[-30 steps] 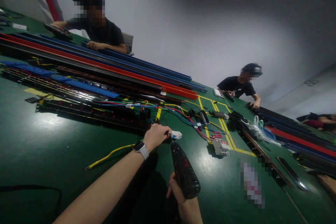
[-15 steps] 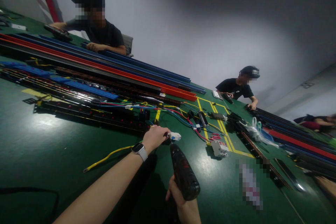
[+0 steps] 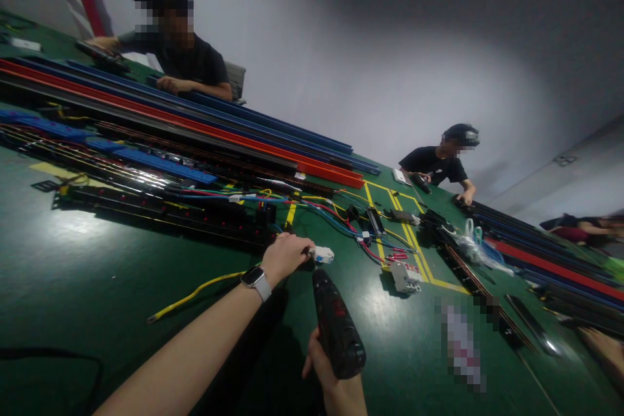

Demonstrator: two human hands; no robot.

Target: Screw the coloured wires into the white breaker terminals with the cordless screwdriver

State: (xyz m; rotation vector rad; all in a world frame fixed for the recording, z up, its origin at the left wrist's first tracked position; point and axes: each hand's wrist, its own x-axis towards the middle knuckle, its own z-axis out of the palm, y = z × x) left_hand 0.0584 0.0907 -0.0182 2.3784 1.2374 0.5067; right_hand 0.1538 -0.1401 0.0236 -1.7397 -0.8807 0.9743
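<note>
My left hand [image 3: 286, 255], with a watch on the wrist, has its fingers closed at a small white block with a blue mark [image 3: 322, 255]. A dark piece under the fingertips is mostly covered. My right hand [image 3: 327, 364] is wrapped round the handle of a black cordless drill [image 3: 340, 325]. The drill's nose points away from me, and its tip is close to the left fingertips and the white block; whether it touches is too small to tell. A long black strip with red dots [image 3: 170, 218] ends near my left hand. Below it runs a yellow wire [image 3: 195, 294].
Coloured wires [image 3: 331, 214] cross the green table [image 3: 121, 364] beyond my hands. A grey breaker-like block [image 3: 405, 277] stands to the right. Orange channels [image 3: 336, 172] and blue rails [image 3: 214, 107] lie behind. Two people [image 3: 199, 58] work across the table; another person's hand [image 3: 604, 348] is at right.
The view has shifted slightly. My left hand stays at the white block, and the drill remains in my right hand with its tip close by.
</note>
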